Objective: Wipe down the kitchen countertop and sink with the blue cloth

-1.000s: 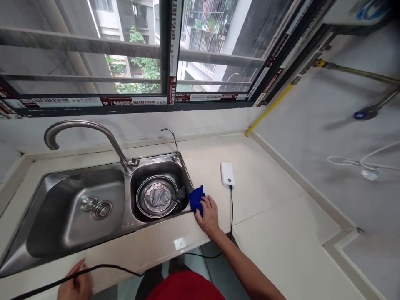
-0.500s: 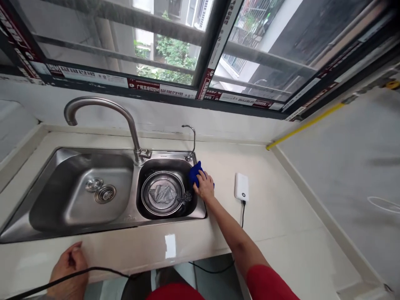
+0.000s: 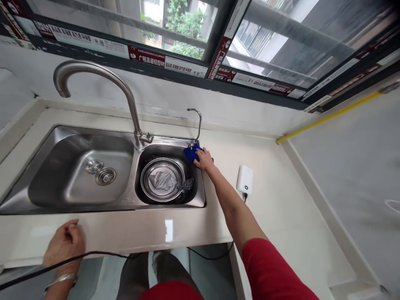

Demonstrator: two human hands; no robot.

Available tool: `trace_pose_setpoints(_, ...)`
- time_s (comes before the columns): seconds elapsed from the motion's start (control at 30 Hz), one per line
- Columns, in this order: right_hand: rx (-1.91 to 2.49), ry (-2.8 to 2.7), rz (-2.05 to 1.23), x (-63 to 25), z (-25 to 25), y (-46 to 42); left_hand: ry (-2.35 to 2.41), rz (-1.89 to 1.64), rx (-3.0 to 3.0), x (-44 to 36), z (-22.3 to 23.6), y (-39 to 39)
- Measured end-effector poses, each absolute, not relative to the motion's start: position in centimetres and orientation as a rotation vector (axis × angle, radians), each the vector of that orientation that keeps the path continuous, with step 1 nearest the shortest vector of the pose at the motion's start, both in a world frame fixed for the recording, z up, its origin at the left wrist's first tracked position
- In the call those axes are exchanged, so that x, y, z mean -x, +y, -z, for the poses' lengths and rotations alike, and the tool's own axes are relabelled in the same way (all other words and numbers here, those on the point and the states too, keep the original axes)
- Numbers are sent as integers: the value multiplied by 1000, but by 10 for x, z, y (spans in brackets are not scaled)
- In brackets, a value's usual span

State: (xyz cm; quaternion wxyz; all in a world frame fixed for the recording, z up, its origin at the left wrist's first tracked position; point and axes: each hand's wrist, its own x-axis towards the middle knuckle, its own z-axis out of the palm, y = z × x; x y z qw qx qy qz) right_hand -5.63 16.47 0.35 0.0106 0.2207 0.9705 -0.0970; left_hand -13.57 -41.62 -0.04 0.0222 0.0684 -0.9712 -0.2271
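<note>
My right hand (image 3: 204, 159) presses a bunched blue cloth (image 3: 191, 153) onto the back right corner of the small sink basin (image 3: 201, 196), close to the base of the thin small tap (image 3: 199, 125). Its fingers are bent over the cloth. On the front of the counter, at the lower left, rests my left hand (image 3: 66, 246), its fingers loosely curled together with nothing seen in them. A round metal strainer (image 3: 145, 189) sits inside the small basin, with a crumpled grey cloth or pad (image 3: 162, 181) in it. A dark mesh-like scrubber (image 3: 188, 184) lies at its right side.
On the left is the large basin (image 3: 78, 166) with a drain (image 3: 105, 176). A tall curved faucet (image 3: 131, 100) rises behind the basins. To the right, a white power bank (image 3: 245, 179) with a cable lies on the counter (image 3: 281, 200). A black cable (image 3: 103, 253) crosses my left wrist.
My right hand has slid the blue cloth back along the sink's right rim, towards the small tap's base. My view has tilted down; my left hand stays on the counter's front.
</note>
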Motion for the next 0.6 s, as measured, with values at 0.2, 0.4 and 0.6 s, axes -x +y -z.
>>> trace_pose_setpoints(0.2, -482, 3150, 327, -12, -1, 126, -3029, 718, -242, 139, -1, -414)
trace_pose_setpoints(0.4, -414, 3325, 630, -90, 4, 74, -3026, 905, -60, 140, -3, -419)
trace_pose_setpoints(0.6, -646, 3458, 775, -142, 7, 28, -3116, 839, -118, 137, -9, -414)
